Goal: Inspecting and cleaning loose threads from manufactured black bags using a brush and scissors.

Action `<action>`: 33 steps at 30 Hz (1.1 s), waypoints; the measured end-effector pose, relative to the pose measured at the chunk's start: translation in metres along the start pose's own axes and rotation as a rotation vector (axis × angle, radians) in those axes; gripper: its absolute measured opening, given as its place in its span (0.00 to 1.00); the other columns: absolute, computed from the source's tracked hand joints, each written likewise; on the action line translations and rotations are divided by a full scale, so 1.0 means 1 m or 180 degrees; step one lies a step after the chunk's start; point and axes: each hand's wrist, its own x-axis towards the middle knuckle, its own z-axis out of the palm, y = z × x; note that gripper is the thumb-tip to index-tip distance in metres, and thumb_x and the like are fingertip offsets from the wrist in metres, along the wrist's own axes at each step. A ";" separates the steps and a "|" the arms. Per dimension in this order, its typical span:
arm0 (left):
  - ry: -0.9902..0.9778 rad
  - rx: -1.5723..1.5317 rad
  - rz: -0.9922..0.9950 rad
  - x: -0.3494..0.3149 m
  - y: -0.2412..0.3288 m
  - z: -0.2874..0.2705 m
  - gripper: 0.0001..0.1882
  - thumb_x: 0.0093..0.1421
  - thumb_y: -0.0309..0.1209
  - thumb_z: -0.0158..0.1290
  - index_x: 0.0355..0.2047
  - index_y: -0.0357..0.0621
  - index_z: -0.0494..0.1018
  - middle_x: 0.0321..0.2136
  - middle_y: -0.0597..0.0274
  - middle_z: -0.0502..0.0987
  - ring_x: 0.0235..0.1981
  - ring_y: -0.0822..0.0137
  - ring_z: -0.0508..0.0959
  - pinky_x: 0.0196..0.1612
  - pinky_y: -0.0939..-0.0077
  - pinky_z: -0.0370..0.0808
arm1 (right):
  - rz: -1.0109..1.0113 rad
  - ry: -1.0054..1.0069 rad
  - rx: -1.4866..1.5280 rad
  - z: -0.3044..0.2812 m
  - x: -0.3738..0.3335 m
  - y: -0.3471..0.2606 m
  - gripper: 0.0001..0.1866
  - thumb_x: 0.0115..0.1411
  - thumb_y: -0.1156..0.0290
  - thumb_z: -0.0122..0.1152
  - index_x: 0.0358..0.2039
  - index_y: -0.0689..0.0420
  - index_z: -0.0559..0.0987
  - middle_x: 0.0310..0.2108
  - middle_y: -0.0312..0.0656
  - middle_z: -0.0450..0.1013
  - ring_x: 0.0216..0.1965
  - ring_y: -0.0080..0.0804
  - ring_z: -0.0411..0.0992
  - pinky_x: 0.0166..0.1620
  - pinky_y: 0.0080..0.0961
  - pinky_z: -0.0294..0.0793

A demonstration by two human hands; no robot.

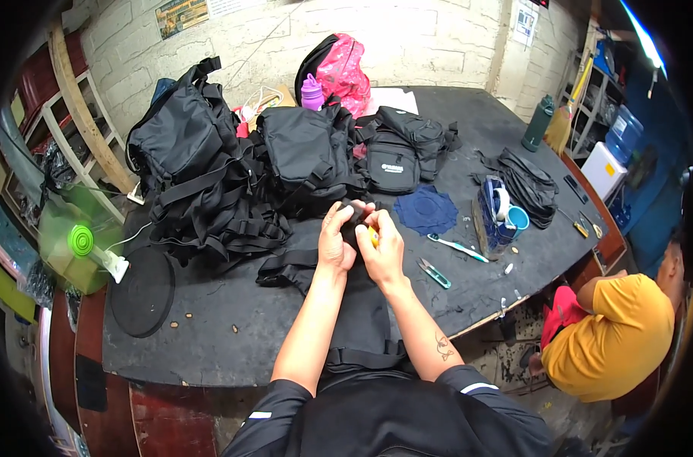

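Observation:
My left hand (336, 242) and my right hand (382, 250) are close together over the middle of the table. The left fingers are closed round a piece of black webbing (352, 216), bunched at the fingertips. In my right hand is a small yellow thing (373, 235), mostly covered by the fingers; its kind cannot be made out. Below my wrists a black fabric piece with a strap (361, 316) runs toward my body. Just left of it lies a coil of black webbing (287, 268).
Black bags (304, 148) with loose straps stand along the back and left. To the right lie thread snips (435, 273), a toothbrush (458, 247), blue cloth (425, 210) and a clear organizer (492, 213). A person in a yellow shirt (617, 335) is low beside the table's right edge.

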 end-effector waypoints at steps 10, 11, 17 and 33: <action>-0.0037 -0.0536 -0.0209 0.002 -0.001 -0.016 0.03 0.54 0.23 0.51 0.26 0.44 0.68 0.33 0.57 0.77 0.36 0.63 0.76 0.44 0.67 0.73 | -0.0353 0.0183 -0.0385 0.003 -0.002 -0.003 0.11 0.45 0.70 0.58 0.28 0.58 0.68 0.26 0.44 0.70 0.25 0.46 0.72 0.28 0.33 0.72; -0.0005 -0.0532 -0.0194 0.002 -0.002 -0.017 0.04 0.54 0.22 0.51 0.26 0.44 0.68 0.32 0.57 0.77 0.35 0.64 0.76 0.44 0.68 0.73 | -0.0372 0.0208 -0.0409 0.004 -0.002 -0.003 0.11 0.45 0.71 0.58 0.28 0.58 0.68 0.26 0.44 0.70 0.25 0.46 0.72 0.28 0.33 0.72; 0.0083 -0.0656 -0.0157 0.003 -0.004 -0.017 0.03 0.55 0.22 0.50 0.25 0.42 0.69 0.29 0.56 0.77 0.32 0.62 0.78 0.41 0.69 0.75 | -0.0433 0.0183 -0.0561 0.004 -0.002 -0.008 0.10 0.45 0.71 0.58 0.29 0.58 0.69 0.27 0.44 0.70 0.26 0.44 0.73 0.28 0.32 0.72; -0.0044 -0.0325 -0.0184 0.005 -0.002 -0.016 0.03 0.56 0.26 0.51 0.26 0.43 0.68 0.31 0.58 0.76 0.34 0.63 0.75 0.42 0.70 0.73 | -0.0331 0.0227 -0.0382 0.004 -0.001 -0.011 0.11 0.46 0.70 0.58 0.29 0.59 0.69 0.28 0.44 0.71 0.26 0.44 0.73 0.28 0.32 0.72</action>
